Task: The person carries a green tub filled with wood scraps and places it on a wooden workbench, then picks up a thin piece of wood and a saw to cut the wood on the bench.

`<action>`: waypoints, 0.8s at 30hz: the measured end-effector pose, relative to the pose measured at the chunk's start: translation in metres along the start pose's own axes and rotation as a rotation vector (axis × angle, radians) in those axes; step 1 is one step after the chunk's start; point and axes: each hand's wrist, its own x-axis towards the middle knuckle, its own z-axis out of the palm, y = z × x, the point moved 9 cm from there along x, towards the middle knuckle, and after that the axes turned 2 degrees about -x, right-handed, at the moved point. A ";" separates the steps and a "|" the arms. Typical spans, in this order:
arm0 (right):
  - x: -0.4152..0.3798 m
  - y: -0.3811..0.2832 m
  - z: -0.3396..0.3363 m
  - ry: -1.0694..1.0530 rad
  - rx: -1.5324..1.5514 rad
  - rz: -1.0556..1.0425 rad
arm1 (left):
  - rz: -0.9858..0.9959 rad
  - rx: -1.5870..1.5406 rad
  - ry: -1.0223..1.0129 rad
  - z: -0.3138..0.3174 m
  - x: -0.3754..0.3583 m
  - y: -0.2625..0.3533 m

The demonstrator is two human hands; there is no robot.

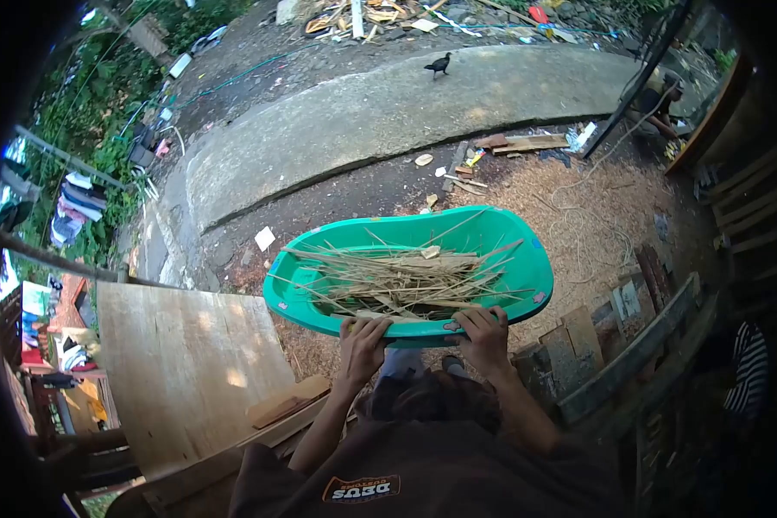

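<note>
A green plastic baby bathtub (501,226) is held out in front of my body, gripped by its near rim. Thin wood strips and sticks (406,281) lie tangled inside it, some poking over the edge. My left hand (363,350) is closed on the rim left of the middle, fingers curled over the top. Closed on the same rim a little further right is my right hand (483,338). Both thumbs are hidden behind the tub wall. Small stickers dot the rim.
A plywood sheet (194,371) lies at the left. Wood shavings (527,194) cover the ground ahead, with a rope (570,211) on them. Beyond runs a raised concrete slab (388,112) with a black chicken (439,65). Boards (570,345) lean at the right; a scrap heap (363,17) lies far off.
</note>
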 end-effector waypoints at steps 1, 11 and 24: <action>0.005 0.004 -0.005 0.036 -0.018 0.031 | 0.049 -0.020 -0.025 0.003 0.013 -0.001; -0.073 0.045 -0.072 0.343 -0.320 0.517 | 0.593 -0.242 -0.135 0.061 0.121 0.090; -0.406 0.167 -0.169 0.618 -0.556 1.056 | 1.113 -0.501 -0.274 0.265 0.035 0.425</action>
